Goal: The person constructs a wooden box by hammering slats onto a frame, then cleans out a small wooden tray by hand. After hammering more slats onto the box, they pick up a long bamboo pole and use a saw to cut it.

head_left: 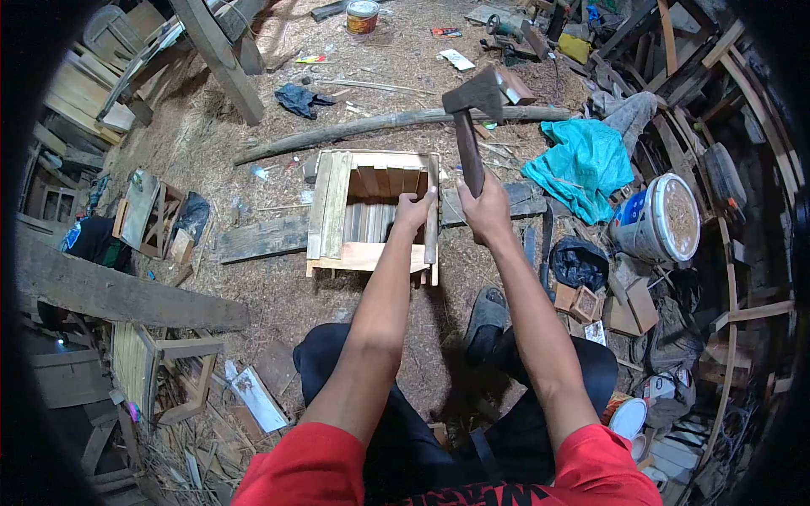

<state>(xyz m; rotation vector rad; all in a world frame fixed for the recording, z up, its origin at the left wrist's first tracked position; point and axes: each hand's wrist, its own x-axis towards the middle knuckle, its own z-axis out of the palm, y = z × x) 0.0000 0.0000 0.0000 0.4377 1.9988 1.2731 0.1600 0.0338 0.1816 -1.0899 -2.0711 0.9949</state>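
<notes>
A wooden box of slats [333, 207] stands on the ground in front of me, with a dark opening in its top. My left hand [413, 211] is at the right side of that opening, its fingers bent close to a narrow strip [432, 228] along the right edge; whatever they may pinch is too small to make out. To the right of the box, my right hand [488, 209] is wrapped round the handle of a hatchet [474, 97], which is raised with its broad metal head upward.
A long pole [337, 131] lies behind the box, and a plank [261, 239] lies to its left. At the right are a teal sheet [582, 169], a white bucket [650, 219] and a black bag [579, 261]. A beam [126, 282] and a wooden frame [181, 347] are at the left.
</notes>
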